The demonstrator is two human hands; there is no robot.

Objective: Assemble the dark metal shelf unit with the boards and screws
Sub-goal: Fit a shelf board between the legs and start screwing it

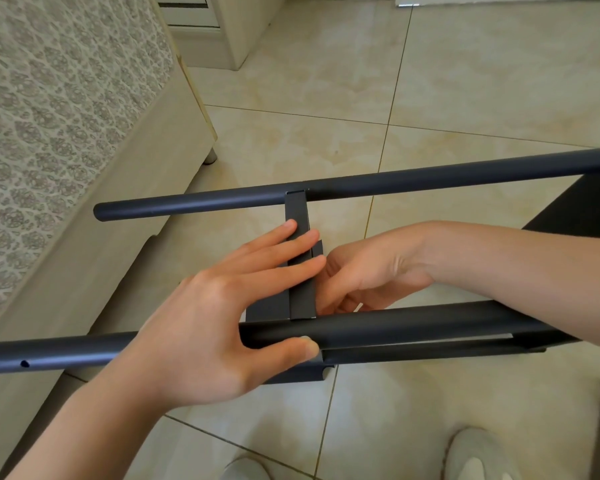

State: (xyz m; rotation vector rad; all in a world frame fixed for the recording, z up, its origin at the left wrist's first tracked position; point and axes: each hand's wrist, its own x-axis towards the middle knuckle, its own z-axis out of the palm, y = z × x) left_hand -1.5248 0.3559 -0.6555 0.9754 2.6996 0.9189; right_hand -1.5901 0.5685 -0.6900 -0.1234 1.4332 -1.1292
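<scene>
- Now your left hand lies flat across the crossbar, thumb on the near tube.
- Your right hand curls beside that crossbar; can't tell its grip.
- The frame sits above the tiled floor.

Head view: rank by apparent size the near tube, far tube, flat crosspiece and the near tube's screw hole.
1. near tube and far tube: unranked, both leave the frame, one is nearer.
2. flat crosspiece
3. screw hole
</scene>
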